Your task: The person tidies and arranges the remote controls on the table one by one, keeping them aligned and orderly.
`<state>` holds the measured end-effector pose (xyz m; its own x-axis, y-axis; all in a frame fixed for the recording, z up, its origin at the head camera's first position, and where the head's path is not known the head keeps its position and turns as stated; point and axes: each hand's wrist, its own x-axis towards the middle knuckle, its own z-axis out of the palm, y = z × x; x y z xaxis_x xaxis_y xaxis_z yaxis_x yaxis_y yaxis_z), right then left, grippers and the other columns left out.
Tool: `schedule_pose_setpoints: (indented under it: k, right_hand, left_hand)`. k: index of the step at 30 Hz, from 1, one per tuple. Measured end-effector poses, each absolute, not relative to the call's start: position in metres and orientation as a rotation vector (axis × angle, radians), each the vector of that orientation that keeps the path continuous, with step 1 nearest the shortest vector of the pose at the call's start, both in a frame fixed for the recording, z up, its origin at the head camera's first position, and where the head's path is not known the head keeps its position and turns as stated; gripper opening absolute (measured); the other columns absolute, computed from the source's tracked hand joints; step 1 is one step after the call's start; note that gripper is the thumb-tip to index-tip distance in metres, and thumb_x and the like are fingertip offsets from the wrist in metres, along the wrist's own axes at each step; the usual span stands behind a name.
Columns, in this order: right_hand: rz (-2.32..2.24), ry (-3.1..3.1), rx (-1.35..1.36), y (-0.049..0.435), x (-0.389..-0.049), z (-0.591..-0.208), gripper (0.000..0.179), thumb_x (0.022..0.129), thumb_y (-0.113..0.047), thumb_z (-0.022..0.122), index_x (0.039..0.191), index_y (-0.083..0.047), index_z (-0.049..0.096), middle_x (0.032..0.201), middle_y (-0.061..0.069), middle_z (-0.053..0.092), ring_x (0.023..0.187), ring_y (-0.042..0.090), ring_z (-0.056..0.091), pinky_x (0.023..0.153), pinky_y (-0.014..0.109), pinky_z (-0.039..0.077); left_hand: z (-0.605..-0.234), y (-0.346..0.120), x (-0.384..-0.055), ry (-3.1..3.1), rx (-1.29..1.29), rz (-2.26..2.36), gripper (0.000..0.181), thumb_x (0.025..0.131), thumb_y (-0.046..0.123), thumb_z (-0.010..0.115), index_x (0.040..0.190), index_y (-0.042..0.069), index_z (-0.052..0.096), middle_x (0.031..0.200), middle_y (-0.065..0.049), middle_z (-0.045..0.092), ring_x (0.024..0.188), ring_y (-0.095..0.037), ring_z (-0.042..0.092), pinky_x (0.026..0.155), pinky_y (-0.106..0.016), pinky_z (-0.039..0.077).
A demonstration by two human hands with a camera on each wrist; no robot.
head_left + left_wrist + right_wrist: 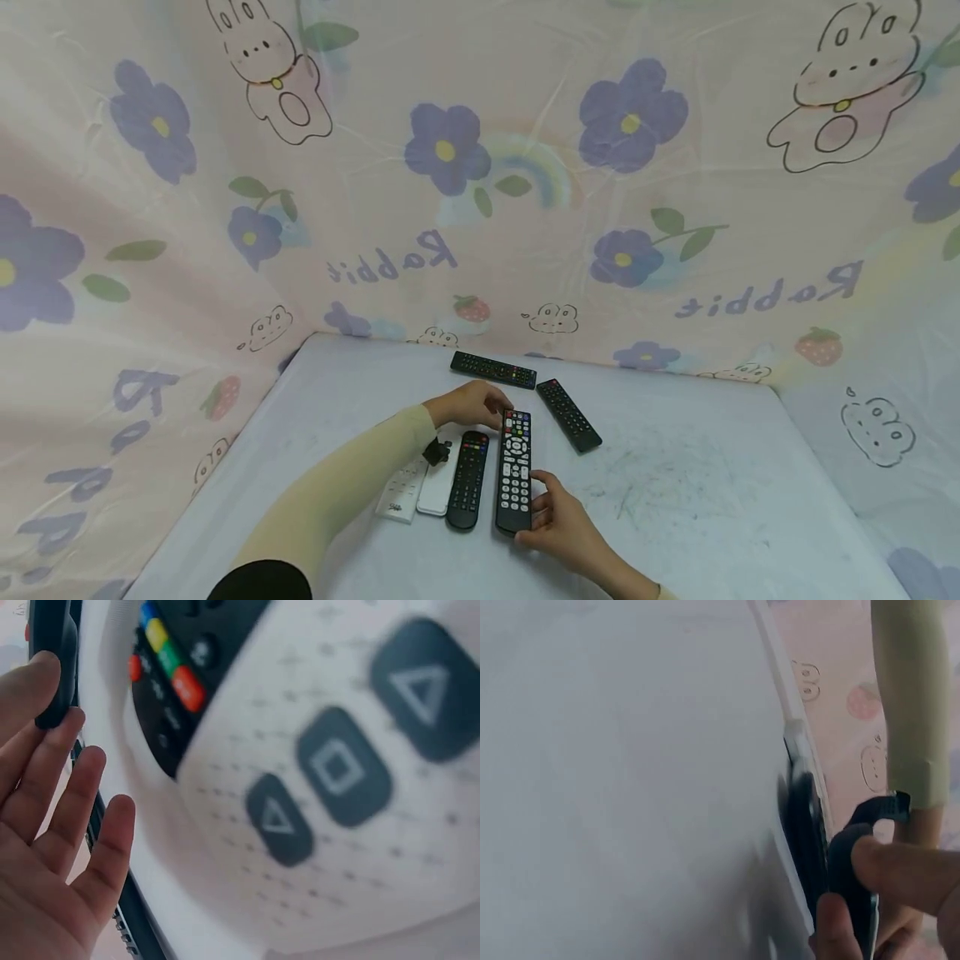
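Observation:
A black remote control (514,467) with mostly white buttons stands lengthwise between both hands. At its far end my left hand (471,404) pinches it between thumb and fingers; the left wrist view shows the thumb on the dark end (56,667), other fingers loosely spread. My right hand (562,525) holds the near end, thumb at the bottom edge and fingers along the right side. In the right wrist view, thumb and a fingertip press on the remote's rounded end (847,862). Just left lies another black remote (468,479) with coloured buttons near its top.
Left of these, a white remote (437,483) and a white piece with small markings (402,492) lie side by side, partly under the left wrist. Two more black remotes, one crosswise (493,369) and one slanted (568,414), lie farther back. Patterned curtains (525,208) surround the white table (690,467).

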<state>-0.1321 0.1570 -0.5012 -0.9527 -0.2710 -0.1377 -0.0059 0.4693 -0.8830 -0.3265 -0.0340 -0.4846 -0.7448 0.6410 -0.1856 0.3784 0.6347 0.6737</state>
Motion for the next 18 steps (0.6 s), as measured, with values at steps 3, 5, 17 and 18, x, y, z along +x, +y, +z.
schedule_pose_setpoints:
  k: [3, 5, 17, 18]
  right_hand:
    - [-1.488, 2.441, -0.228, 0.151, -0.132, -0.504, 0.092, 0.068, -0.008, 0.085, 0.141, 0.004, 0.031, 0.092, 0.008, 0.061, 0.074, 0.013, 0.062, 0.060, 0.023, 0.052]
    - [-1.484, 2.440, -0.227, 0.149, -0.132, -0.506, 0.092, 0.067, -0.008, 0.085, 0.141, 0.006, 0.031, 0.091, 0.008, 0.060, 0.073, 0.013, 0.061, 0.059, 0.023, 0.052]
    - [-1.450, 2.478, -0.233, 0.133, -0.131, -0.510, 0.094, 0.064, -0.014, 0.087, 0.137, 0.007, 0.031, 0.084, 0.005, 0.062, 0.069, 0.013, 0.062, 0.058, 0.022, 0.052]
    - [-1.453, 2.475, -0.231, 0.132, -0.131, -0.510, 0.094, 0.064, -0.013, 0.087, 0.137, 0.007, 0.031, 0.083, 0.005, 0.062, 0.069, 0.013, 0.062, 0.058, 0.022, 0.052]
  left_hand:
    - [-0.486, -0.036, -0.325, 2.462, 0.784, 0.852, 0.033, 0.081, 0.021, 0.077, 0.113, 0.020, 0.069, 0.103, 0.007, 0.069, 0.097, -0.008, 0.061, 0.091, -0.031, 0.049]
    - [-0.488, -0.037, -0.325, 2.463, 0.782, 0.846, 0.033, 0.081, 0.020, 0.077, 0.113, 0.018, 0.069, 0.100, 0.007, 0.069, 0.095, -0.007, 0.062, 0.091, -0.030, 0.049]
    - [-0.490, -0.041, -0.324, 2.477, 0.777, 0.805, 0.031, 0.081, 0.017, 0.077, 0.110, 0.018, 0.070, 0.098, 0.008, 0.069, 0.092, -0.007, 0.061, 0.088, -0.027, 0.050]
    - [-0.490, -0.041, -0.323, 2.478, 0.778, 0.800, 0.031, 0.080, 0.017, 0.078, 0.110, 0.019, 0.070, 0.098, 0.008, 0.069, 0.092, -0.007, 0.061, 0.088, -0.027, 0.050]
